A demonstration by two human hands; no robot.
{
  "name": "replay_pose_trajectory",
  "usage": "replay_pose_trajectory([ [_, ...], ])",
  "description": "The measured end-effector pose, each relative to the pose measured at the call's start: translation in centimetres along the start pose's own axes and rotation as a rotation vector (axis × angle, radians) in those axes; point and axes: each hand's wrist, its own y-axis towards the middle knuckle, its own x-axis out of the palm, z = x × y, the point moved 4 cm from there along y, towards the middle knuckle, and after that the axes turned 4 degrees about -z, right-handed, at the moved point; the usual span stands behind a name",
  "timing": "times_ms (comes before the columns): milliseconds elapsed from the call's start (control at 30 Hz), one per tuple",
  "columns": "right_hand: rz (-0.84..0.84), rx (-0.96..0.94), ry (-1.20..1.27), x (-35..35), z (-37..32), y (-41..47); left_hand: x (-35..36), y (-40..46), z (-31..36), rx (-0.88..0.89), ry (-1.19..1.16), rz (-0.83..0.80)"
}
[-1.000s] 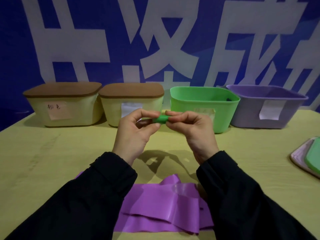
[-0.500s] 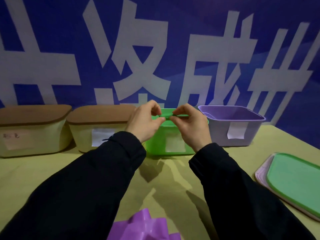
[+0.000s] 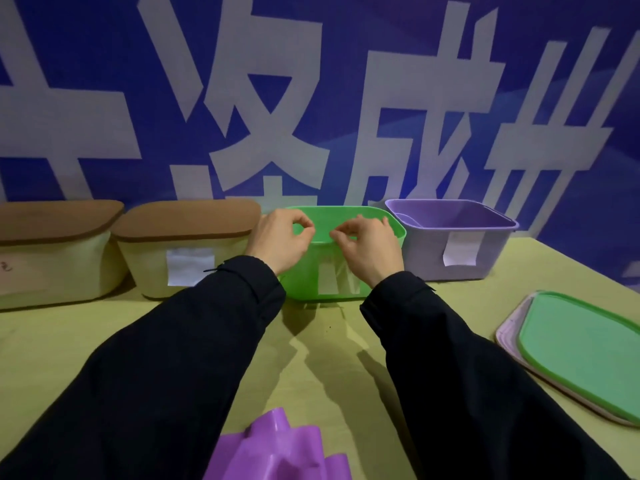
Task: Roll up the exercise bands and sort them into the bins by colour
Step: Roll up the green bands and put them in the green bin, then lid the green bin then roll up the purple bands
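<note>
My left hand (image 3: 280,237) and my right hand (image 3: 367,247) hover side by side over the front rim of the open green bin (image 3: 304,285). On each hand the thumb and forefinger are curled together, with a small gap between the two hands. No green band shows between the fingers, and the bin's inside is mostly hidden behind my hands. The open purple bin (image 3: 426,251) stands just to the right. A crumpled purple band (image 3: 277,448) lies on the table at the near edge, between my sleeves.
Two beige bins with brown lids, one (image 3: 187,261) next to the green bin and one (image 3: 52,265) at the far left. A green lid (image 3: 585,351) lies stacked on a pink lid (image 3: 509,341) at the right. A blue banner closes off the back.
Both hands carried the rolled green band forward from above the table to over the green bin. The roll is no longer visible between the fingers, and the hands have drawn slightly apart.
</note>
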Motion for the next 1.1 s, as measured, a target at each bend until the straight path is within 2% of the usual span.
replay_pose_trajectory([
  [200,0.074,-0.032,0.071,-2.3,-2.5,-3.0,-1.6,-2.2,0.7,0.039,-0.075,-0.01],
  [400,-0.001,-0.039,0.073,-2.3,-4.0,-5.6,-1.8,-4.8,1.9,0.056,-0.099,-0.046],
  [533,-0.085,0.013,0.038,-2.6,-3.2,-7.3,-0.1,-6.1,3.1,0.04,-0.099,-0.126],
  [700,-0.148,0.157,-0.052,-5.5,1.3,-10.5,4.4,-7.7,7.1,0.103,-0.112,-0.305],
  [800,-0.173,0.298,-0.218,-8.4,5.2,-12.8,6.7,-9.1,10.6,0.178,-0.153,-0.404],
  [933,-0.268,0.56,-0.52,-12.7,10.2,-17.3,8.5,-10.9,13.3,0.233,-0.191,-0.463],
  [1033,-0.321,0.712,-0.492,-13.9,12.1,-20.5,9.3,-11.8,14.0,0.248,-0.207,-0.49],
  [1100,-0.274,0.71,-0.583,-14.1,12.5,-21.9,9.5,-12.5,14.1,0.248,-0.212,-0.506],
])
